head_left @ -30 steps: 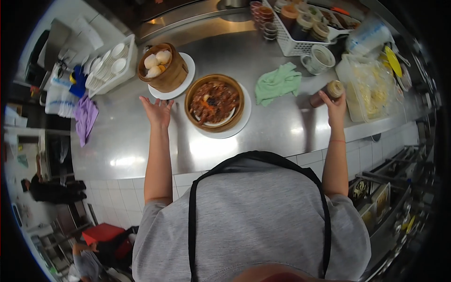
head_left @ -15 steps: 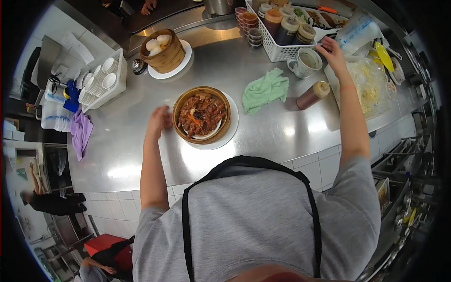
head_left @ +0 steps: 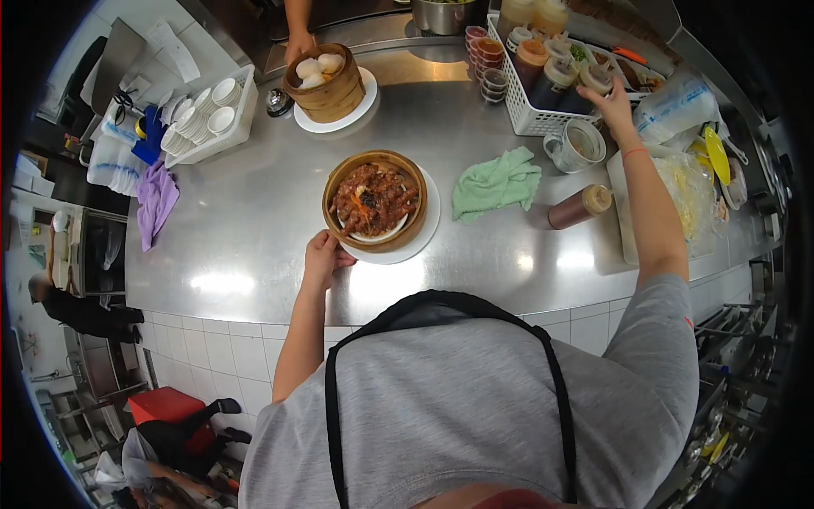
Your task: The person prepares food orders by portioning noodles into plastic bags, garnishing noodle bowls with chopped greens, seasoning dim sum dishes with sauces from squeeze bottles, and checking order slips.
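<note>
Bamboo steamer of sauced food sits on a white plate on the worktop. The left hand touches the plate's rim, whether pinching I cannot tell; an uneven tug could tip it. At the basket, the right hand's grip curls around a squeeze bottle; crooked lifting could knock neighbouring bottles.

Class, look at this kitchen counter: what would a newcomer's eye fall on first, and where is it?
Probably the bamboo steamer of dark, glossy food, on a white plate at the counter's middle, the left hand at its near-left edge. Next, perhaps, the bright green cloth to its right, and the second steamer with pale dumplings, farther back and left.
</note>
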A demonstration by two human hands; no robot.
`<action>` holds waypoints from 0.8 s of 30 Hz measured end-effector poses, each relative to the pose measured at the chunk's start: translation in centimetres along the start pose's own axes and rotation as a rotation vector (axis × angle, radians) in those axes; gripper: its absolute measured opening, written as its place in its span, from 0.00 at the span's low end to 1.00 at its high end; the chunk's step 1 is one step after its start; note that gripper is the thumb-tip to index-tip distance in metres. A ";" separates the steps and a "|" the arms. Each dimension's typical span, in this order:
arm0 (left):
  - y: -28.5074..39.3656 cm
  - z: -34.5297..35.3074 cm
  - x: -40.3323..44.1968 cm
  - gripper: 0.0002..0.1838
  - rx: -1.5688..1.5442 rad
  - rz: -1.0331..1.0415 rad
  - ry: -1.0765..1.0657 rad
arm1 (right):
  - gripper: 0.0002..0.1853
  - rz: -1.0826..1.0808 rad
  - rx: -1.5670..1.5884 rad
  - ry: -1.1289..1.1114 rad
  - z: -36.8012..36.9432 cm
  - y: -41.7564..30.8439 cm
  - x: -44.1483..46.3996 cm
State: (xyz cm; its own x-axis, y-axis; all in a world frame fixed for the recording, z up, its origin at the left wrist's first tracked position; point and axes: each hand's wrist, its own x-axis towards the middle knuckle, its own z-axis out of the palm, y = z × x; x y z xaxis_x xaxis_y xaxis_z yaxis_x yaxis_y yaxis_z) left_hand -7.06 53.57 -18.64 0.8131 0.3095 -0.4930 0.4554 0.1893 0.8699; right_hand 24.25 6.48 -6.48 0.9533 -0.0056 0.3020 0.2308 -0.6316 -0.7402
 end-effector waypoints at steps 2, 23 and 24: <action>0.9 0.3 1.2 0.16 0.023 -0.003 0.011 | 0.35 -0.198 0.073 0.056 -1.8 -4.0 -0.1; 3.7 1.2 7.7 0.12 -0.012 0.222 0.087 | 0.37 -0.612 -0.721 -0.999 16.7 -24.4 -4.9; 3.7 1.1 7.7 0.12 -0.016 0.225 0.092 | 0.37 -0.619 -0.722 -0.999 17.1 -25.2 -4.9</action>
State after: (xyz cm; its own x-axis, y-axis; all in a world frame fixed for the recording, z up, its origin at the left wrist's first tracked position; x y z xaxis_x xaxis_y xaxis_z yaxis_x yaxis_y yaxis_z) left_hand 1.29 55.60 -19.18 0.8567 0.4289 -0.2865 0.2602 0.1201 0.9580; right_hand 17.11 35.69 0.43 0.5377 0.7807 -0.3186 0.8057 -0.5870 -0.0786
